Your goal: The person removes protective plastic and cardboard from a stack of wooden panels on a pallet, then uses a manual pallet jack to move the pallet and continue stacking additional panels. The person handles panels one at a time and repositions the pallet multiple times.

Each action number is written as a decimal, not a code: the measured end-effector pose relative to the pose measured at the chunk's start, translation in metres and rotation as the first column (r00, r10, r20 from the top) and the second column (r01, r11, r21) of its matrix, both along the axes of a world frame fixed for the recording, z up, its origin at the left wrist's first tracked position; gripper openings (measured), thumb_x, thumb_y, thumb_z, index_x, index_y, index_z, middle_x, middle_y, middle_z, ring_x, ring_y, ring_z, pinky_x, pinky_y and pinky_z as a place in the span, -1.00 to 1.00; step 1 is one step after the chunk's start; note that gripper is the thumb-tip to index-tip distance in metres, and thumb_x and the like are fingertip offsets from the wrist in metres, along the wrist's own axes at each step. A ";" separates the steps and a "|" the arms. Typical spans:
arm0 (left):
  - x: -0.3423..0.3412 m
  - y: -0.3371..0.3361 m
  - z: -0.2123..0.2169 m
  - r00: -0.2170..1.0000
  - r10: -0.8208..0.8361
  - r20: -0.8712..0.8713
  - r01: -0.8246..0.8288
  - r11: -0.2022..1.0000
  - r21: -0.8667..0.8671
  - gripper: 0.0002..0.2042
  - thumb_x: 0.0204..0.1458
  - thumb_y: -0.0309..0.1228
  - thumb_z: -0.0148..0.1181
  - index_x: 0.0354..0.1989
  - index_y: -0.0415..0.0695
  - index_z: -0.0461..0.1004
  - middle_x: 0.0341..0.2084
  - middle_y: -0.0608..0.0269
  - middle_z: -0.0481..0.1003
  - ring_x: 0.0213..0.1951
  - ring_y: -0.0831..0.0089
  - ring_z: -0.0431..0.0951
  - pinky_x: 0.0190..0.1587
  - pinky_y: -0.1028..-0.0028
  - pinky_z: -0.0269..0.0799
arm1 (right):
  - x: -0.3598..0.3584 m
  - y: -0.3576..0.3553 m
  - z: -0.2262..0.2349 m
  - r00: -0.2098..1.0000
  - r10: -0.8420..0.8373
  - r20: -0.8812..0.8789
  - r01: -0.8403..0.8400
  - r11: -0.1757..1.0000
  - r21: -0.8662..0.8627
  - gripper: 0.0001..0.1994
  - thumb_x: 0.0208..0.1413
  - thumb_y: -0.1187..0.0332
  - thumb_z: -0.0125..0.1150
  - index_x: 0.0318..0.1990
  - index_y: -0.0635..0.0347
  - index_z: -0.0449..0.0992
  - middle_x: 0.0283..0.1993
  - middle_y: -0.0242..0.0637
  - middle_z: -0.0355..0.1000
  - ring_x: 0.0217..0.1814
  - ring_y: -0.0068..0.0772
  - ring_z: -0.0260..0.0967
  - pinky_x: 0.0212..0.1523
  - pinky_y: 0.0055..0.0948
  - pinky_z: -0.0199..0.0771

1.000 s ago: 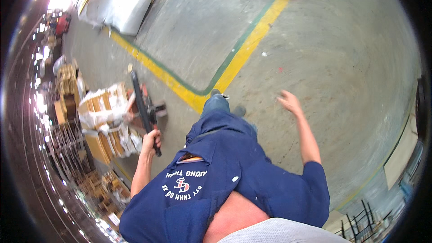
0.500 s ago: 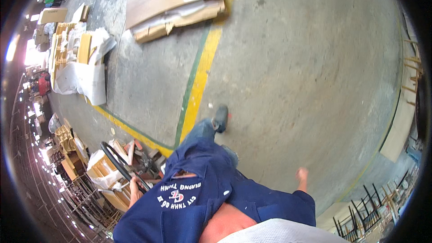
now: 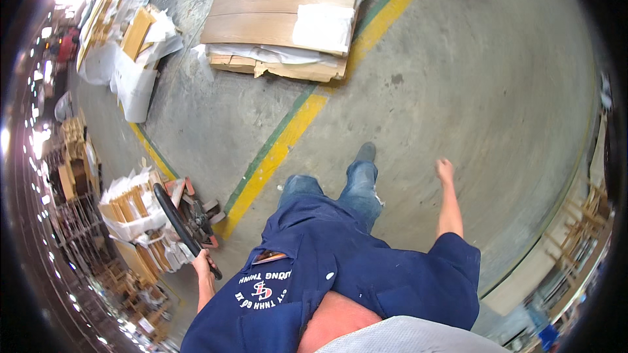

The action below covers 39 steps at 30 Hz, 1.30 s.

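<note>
1. Left hand (image 3: pixel 203 263) reaches back at the person's left side, its grip clamped round the black handle (image 3: pixel 178 223) of a pallet jack (image 3: pixel 196 212). The handle slants up and away from the hand toward the jack's red frame and wheel.
2. The jack sits on the concrete floor (image 3: pixel 458 78) behind and to the left of the person, just beside the yellow floor line (image 3: pixel 281 150). It carries a load of wooden pieces in white plastic wrap (image 3: pixel 134 212), stacked close against the frame.
3. Right hand (image 3: pixel 445 170) hangs free, out to the right, well apart from everything. It holds nothing; fingers look loosely curled, but too small to tell more.
4. Handling, as a judgement: the load looks heavy and stiff, and the loose wrap offers no hold. The handle bar is the only sensible place to take it. A rigid steel tiller, it should answer to a steady pull better than to a jerk, and the wheels may catch on the painted line or floor joints.
5. Ahead, across the yellow line, a flat stack of wooden boards (image 3: pixel 281 19) lies on a pallet, partly under white sheeting. More wrapped timber (image 3: pixel 131 59) lies at far left.
</note>
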<state>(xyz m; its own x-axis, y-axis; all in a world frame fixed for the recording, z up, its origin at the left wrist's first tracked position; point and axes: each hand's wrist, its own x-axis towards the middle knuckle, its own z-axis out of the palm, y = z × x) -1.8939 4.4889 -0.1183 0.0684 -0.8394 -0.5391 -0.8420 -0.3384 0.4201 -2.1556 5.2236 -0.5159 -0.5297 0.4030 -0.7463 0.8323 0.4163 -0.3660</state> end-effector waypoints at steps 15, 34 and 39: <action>-0.137 0.236 0.033 0.930 -0.134 0.341 0.247 0.917 -0.312 -0.81 -0.27 -0.41 0.19 -0.62 -0.33 0.40 -0.79 -0.03 0.38 -0.68 0.09 0.44 -0.52 0.18 0.32 | -0.364 -0.325 0.207 0.462 0.799 -0.386 -0.886 0.394 -0.244 -0.75 0.04 0.27 0.08 -0.22 0.26 0.49 -0.42 -0.28 0.47 -0.36 -0.46 0.41 -0.27 -0.47 0.42; -0.385 0.319 0.177 0.796 0.252 0.550 0.050 0.879 -0.475 -0.78 -0.25 -0.48 0.22 -0.35 -0.18 0.47 -0.56 -0.07 0.49 -0.42 -0.08 0.52 -0.39 0.11 0.37 | -0.756 -0.374 0.213 0.438 0.871 -0.221 -0.845 0.315 -0.433 -0.78 0.06 0.27 0.03 -0.32 0.25 0.47 -0.47 -0.29 0.45 -0.49 -0.44 0.40 -0.46 -0.42 0.40; -0.374 0.353 0.192 0.705 0.359 0.612 0.080 0.817 -0.571 -0.78 -0.28 -0.54 0.21 -0.35 -0.14 0.47 -0.55 -0.04 0.50 -0.41 -0.06 0.51 -0.39 0.11 0.37 | -0.731 -0.424 0.226 0.290 0.905 -0.312 -0.870 0.113 -0.480 -0.74 0.06 0.25 0.02 -0.48 0.27 0.49 -0.48 -0.25 0.47 -0.45 -0.43 0.42 -0.43 -0.41 0.41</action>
<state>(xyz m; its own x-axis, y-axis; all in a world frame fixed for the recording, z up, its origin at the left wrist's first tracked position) -2.2678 4.8419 0.0740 0.3615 -0.9045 0.2261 -0.9165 -0.3894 -0.0923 -2.8861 4.7993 -0.2899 -0.2059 -0.7400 -0.6403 0.0252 0.6501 -0.7594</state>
